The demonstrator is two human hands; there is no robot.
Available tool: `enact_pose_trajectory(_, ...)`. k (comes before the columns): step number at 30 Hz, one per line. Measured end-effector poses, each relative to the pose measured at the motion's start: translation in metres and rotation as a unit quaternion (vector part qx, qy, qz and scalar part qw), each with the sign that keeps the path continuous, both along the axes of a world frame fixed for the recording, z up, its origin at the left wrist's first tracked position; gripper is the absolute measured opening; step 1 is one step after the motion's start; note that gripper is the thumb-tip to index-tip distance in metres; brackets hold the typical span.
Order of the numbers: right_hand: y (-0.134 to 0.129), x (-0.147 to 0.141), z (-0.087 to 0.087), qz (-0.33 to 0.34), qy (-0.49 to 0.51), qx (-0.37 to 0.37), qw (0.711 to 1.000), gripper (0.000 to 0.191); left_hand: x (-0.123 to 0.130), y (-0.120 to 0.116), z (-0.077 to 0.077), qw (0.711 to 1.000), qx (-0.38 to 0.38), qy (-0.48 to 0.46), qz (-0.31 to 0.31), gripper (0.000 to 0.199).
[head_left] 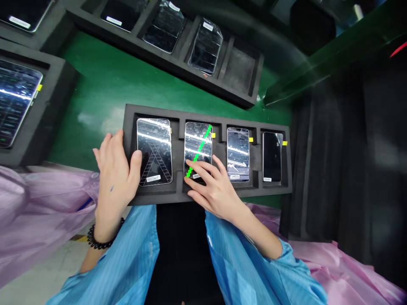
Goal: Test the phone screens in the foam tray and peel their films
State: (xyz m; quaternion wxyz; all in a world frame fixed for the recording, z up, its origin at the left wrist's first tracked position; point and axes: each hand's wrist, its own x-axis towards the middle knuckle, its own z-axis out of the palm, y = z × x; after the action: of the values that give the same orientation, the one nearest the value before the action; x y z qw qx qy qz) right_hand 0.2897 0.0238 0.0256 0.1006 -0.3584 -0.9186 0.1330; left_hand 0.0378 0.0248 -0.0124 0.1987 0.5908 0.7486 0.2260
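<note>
No grip is closed: the left hand (116,169) is laid flat on the foam tray's (210,116) left end, seemingly to steady it, while the right hand's (213,188) spread fingertips are pressed on the second phone (199,142), seated mid-worktop (104,84).

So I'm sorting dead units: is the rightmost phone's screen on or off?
Looks off: the rightmost phone shows a black screen, while the other three display patterns.
</note>
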Motion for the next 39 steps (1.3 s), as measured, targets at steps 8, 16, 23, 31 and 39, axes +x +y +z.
enact_pose_trajectory(8,-0.002,0.003,-0.001,0.009,0.010,-0.054,0.998,0.029,0.001,-0.001,0.001,1.000,-0.002,-0.002,0.003,0.072)
enact_pose_trajectory(16,0.060,0.008,0.015,-0.055,0.042,-0.039,0.997,0.043,0.001,0.000,0.001,1.000,-0.001,-0.006,-0.001,0.069)
enact_pose_trajectory(23,0.113,-0.015,0.006,-0.109,-0.082,0.036,0.990,0.041,0.002,-0.001,0.003,1.000,-0.002,-0.020,0.002,0.067)
enact_pose_trajectory(31,0.112,-0.023,0.000,-0.085,-0.104,0.054,0.989,0.042,0.001,-0.002,0.000,0.999,-0.005,-0.034,0.002,0.064)
enact_pose_trajectory(39,0.111,-0.023,-0.005,-0.090,-0.110,0.035,0.989,0.042,-0.001,-0.002,0.000,1.000,0.008,-0.024,-0.001,0.062)
